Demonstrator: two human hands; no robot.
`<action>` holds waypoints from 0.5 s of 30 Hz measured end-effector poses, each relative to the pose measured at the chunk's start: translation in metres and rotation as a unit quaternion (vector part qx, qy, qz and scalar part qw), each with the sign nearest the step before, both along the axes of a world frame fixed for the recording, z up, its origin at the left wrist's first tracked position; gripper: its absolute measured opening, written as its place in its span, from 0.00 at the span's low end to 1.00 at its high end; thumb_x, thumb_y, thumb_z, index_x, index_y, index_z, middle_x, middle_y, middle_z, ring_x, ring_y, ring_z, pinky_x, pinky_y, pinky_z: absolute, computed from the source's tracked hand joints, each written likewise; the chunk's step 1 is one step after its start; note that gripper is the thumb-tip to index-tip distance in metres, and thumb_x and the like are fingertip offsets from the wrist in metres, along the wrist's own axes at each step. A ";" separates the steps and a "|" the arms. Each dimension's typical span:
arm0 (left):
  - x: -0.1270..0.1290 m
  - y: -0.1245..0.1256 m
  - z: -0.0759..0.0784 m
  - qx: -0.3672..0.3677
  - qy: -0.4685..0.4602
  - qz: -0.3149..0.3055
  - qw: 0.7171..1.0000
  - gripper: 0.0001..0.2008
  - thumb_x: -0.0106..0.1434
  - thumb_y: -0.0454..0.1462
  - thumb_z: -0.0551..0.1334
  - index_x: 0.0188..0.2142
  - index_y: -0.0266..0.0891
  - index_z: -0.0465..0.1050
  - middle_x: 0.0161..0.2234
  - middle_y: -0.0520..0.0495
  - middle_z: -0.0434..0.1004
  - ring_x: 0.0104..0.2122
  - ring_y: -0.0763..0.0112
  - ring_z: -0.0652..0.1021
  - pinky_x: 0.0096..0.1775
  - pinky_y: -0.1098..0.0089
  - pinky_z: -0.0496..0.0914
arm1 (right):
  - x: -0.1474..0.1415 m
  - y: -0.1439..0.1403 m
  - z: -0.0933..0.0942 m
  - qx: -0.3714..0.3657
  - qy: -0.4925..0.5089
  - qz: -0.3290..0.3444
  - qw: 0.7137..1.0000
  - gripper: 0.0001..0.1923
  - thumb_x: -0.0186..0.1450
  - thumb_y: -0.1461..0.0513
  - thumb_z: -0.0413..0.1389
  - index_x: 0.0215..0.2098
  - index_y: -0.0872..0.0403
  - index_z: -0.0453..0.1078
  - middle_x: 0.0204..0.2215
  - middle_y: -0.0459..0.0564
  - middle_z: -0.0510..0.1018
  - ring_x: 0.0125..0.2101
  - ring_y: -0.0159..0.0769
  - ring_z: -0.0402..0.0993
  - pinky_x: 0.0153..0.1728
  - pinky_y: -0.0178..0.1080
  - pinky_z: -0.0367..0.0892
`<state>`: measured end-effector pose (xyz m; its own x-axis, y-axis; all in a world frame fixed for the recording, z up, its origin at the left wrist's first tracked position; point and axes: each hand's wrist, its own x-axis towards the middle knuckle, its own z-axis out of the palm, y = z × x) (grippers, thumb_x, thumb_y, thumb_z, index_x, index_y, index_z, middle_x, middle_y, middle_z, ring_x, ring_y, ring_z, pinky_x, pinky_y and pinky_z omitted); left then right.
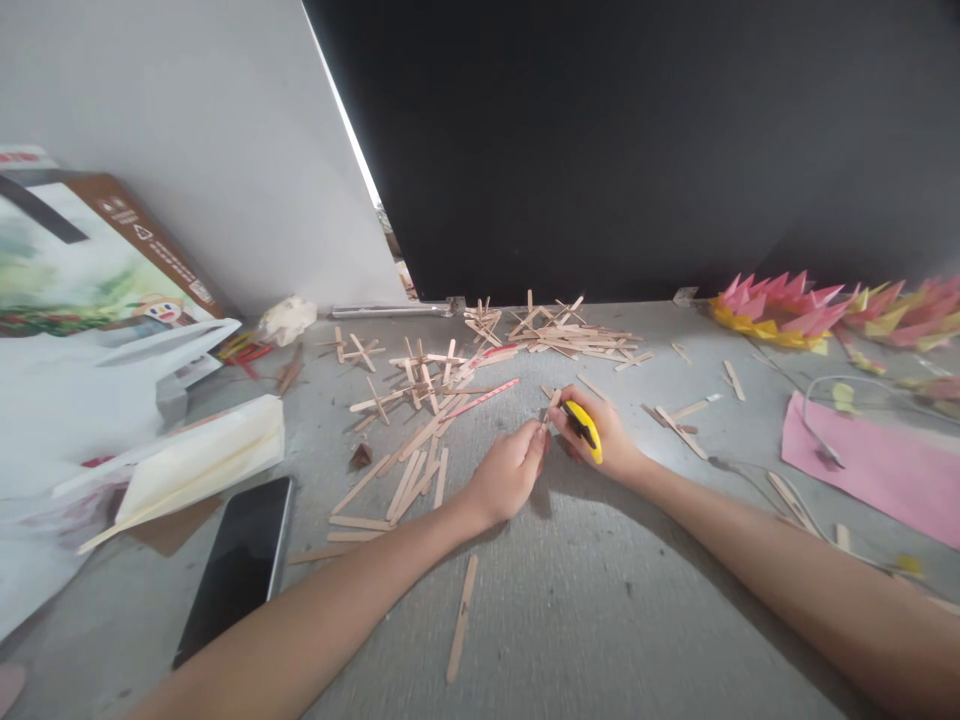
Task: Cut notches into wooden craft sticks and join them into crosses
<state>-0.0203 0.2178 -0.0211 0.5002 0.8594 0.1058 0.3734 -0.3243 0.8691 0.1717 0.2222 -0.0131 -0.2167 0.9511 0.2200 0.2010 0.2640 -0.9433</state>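
Near edge: a single wooden stick (pixel 460 618) lies alone on the grey worktop (pixel 585 620) between the two forearms; around it the surface is bare and gives free room.
Phone: a dark phone (pixel 238 565) lies at the near left, screen black, no writing readable.
Left hand: the left hand (pixel 508 473) has its fingers closed on the lower end of a small stick piece (pixel 551 405), thumb and fingertips pinching it.
Right hand: the right hand (pixel 600 435) is clenched around a yellow cutter (pixel 584 428) — its tip meets the stick piece just beside the left fingers.
Stick piles: loose sticks (pixel 409 470) lie just left of the hands; farther back a heap of crossed sticks (pixel 555 335) lies at the dark panel (pixel 637 150).
Right side: a pink paper sheet (pixel 870 465) and a thin cable (pixel 817 400) lie near the right edge; pink-yellow folded paper flowers (pixel 780 310) sit at the far right.
Left side: a white booklet (pixel 202 460) and a printed box (pixel 90 260) — its small print is too tiny to read.
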 end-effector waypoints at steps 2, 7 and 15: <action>0.000 0.000 -0.001 -0.001 -0.001 -0.002 1.000 0.21 0.80 0.49 0.45 0.32 0.43 0.60 0.24 0.54 0.66 0.26 0.69 0.70 0.34 0.66 0.60 | 0.000 0.000 -0.002 0.024 -0.028 0.015 0.999 0.16 0.71 0.48 0.60 0.37 0.50 0.65 0.19 0.39 0.68 0.17 0.30 0.63 0.20 0.33 0.60; 0.000 0.000 -0.002 -0.002 -0.007 -0.007 1.000 0.20 0.80 0.48 0.46 0.33 0.43 0.61 0.24 0.54 0.66 0.26 0.69 0.69 0.33 0.66 0.60 | 0.001 0.001 -0.005 0.052 -0.074 0.027 0.996 0.15 0.70 0.49 0.60 0.38 0.51 0.67 0.21 0.40 0.71 0.19 0.30 0.64 0.23 0.32 0.61; 0.000 0.000 -0.002 0.006 0.004 -0.001 1.000 0.22 0.80 0.49 0.45 0.31 0.43 0.60 0.24 0.54 0.67 0.26 0.69 0.70 0.34 0.66 0.60 | -0.001 0.001 -0.003 0.019 -0.011 -0.003 1.000 0.15 0.71 0.49 0.59 0.38 0.49 0.63 0.20 0.39 0.68 0.17 0.30 0.62 0.20 0.33 0.60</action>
<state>-0.0204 0.2182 -0.0230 0.5030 0.8570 0.1116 0.3802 -0.3354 0.8620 0.1709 0.2228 -0.0157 -0.2160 0.9433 0.2519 0.2239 0.2989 -0.9276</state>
